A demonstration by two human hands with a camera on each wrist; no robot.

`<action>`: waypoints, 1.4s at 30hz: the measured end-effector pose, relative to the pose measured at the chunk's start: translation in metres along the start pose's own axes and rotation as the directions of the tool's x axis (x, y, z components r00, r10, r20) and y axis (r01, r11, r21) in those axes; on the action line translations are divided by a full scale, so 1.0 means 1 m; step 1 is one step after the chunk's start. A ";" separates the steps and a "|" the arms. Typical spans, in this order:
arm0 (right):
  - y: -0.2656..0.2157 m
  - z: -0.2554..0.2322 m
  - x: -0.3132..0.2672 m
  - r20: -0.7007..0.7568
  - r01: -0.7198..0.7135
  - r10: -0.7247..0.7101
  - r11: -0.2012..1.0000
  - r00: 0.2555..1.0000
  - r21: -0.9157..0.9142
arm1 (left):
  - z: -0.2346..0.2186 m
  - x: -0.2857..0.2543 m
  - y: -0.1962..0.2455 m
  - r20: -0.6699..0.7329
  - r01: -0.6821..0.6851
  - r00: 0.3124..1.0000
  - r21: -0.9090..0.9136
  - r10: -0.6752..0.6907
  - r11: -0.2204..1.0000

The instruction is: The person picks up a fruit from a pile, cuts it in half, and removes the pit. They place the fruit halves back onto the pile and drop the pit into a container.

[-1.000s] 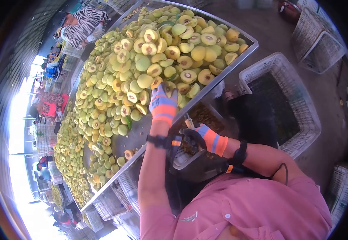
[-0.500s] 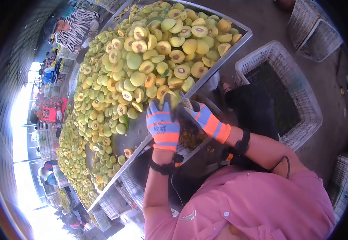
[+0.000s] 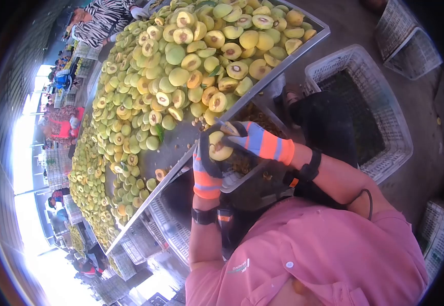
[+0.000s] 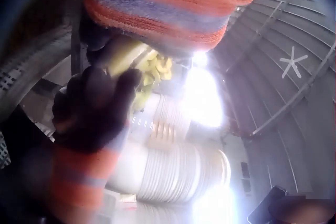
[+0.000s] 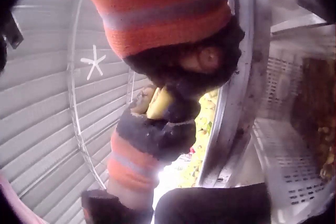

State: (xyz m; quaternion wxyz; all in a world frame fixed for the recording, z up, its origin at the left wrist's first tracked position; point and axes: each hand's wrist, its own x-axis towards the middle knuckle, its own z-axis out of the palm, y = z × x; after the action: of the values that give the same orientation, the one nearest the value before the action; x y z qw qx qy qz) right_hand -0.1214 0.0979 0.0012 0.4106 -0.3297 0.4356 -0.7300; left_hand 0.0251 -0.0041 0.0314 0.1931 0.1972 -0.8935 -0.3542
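— At the near edge of the metal table [image 3: 263, 84], what is different now?
— The left hand [image 3: 206, 171] has turned palm up and has come back from the pile. Its fingers curl around a peach half [image 3: 219, 145], cut face up.
— What is around?
— A heap of halved peaches [image 3: 181, 76] on the far left, a white crate [image 3: 385, 102] on the right.
— And the right hand [image 3: 255, 140]?
— It lies across, touching the fruit; its fingers pinch a small blade [image 3: 221, 124].
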 end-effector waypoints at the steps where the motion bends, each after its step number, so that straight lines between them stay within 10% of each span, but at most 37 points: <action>1: 0.000 -0.005 -0.001 -0.041 0.030 -0.042 0.966 0.998 -0.256 | 0.003 0.007 0.003 -0.026 -0.035 0.999 -0.025 0.034 0.999; 4: -0.003 -0.010 -0.002 -0.122 -0.015 -0.079 0.782 0.989 -0.623 | 0.009 0.010 0.016 -0.197 0.037 0.979 -0.057 -0.048 0.998; 9: -0.012 0.002 -0.015 0.006 -0.088 0.120 0.763 0.993 -0.641 | 0.010 0.016 0.000 -0.299 0.089 0.951 0.020 -0.079 0.996; 15: -0.007 0.000 -0.016 0.017 -0.193 0.240 0.821 0.971 -0.538 | 0.019 0.018 -0.002 -0.309 -0.109 0.919 0.398 0.245 0.911; 18: 0.003 -0.002 -0.017 0.019 -0.282 0.327 0.840 0.945 -0.464 | 0.034 0.016 0.002 -0.346 0.081 0.897 -0.484 -0.276 0.871; 22: 0.006 -0.001 -0.018 0.028 -0.356 0.393 0.858 0.919 -0.371 | 0.041 0.017 0.017 -0.346 0.121 0.877 -0.512 -0.333 0.851; 31: 0.012 0.005 -0.016 0.055 -0.285 0.332 0.873 0.942 -0.396 | 0.055 0.011 -0.002 -0.422 0.079 0.853 -0.476 -0.306 0.876; 38: 0.017 0.004 -0.024 0.163 -0.160 0.269 0.859 0.949 -0.487 | 0.041 0.011 0.004 -0.385 -0.028 0.914 0.258 0.129 0.966; 42: 0.012 0.000 -0.020 0.151 -0.232 0.311 0.890 0.938 -0.393 | 0.042 0.021 -0.002 -0.337 0.199 0.917 -0.081 -0.215 0.977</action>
State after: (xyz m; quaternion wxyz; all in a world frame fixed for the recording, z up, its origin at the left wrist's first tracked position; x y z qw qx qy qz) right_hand -0.1089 0.1119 -0.0116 0.4832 -0.4116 0.5614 -0.5311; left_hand -0.0123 0.0074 0.0058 0.3121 0.3449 -0.8119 -0.3527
